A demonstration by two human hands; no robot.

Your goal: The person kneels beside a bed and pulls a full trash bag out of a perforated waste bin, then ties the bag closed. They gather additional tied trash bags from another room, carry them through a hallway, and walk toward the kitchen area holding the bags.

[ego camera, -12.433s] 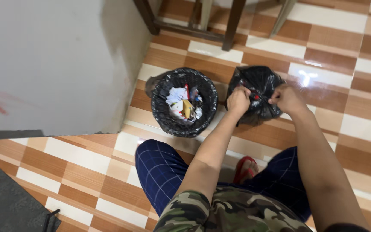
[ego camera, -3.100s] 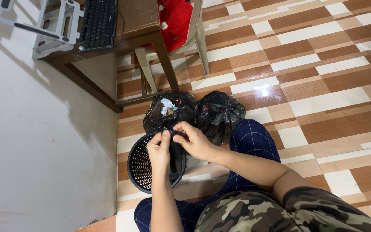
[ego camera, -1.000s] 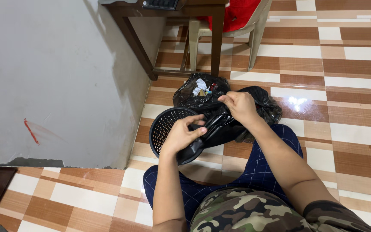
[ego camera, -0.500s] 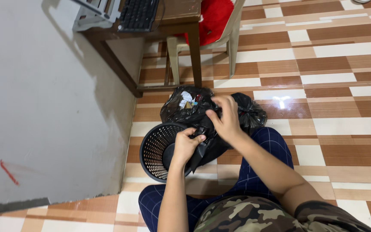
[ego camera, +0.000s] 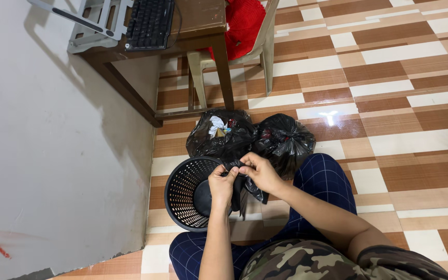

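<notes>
My left hand (ego camera: 223, 185) and my right hand (ego camera: 260, 172) both pinch the edge of a fresh black bin bag (ego camera: 243, 187) that hangs folded between them. Just left of the hands stands a black perforated waste basket (ego camera: 185, 194), without a liner and tilted toward the wall. Behind the hands on the floor sit two black rubbish bags: an open one (ego camera: 219, 137) with paper scraps showing, and a tied one (ego camera: 286, 141) to its right.
A white wall (ego camera: 53, 155) runs along the left. At the back stand a wooden desk (ego camera: 193, 26) with a black keyboard (ego camera: 149, 23) and a plastic chair (ego camera: 257, 41) draped in red cloth. Brown and white floor tiles (ego camera: 400, 119) stretch to the right.
Both hands have stayed on the black bag beside the basket, working its edge. The view has shifted slightly, showing more of the desk and chair.
</notes>
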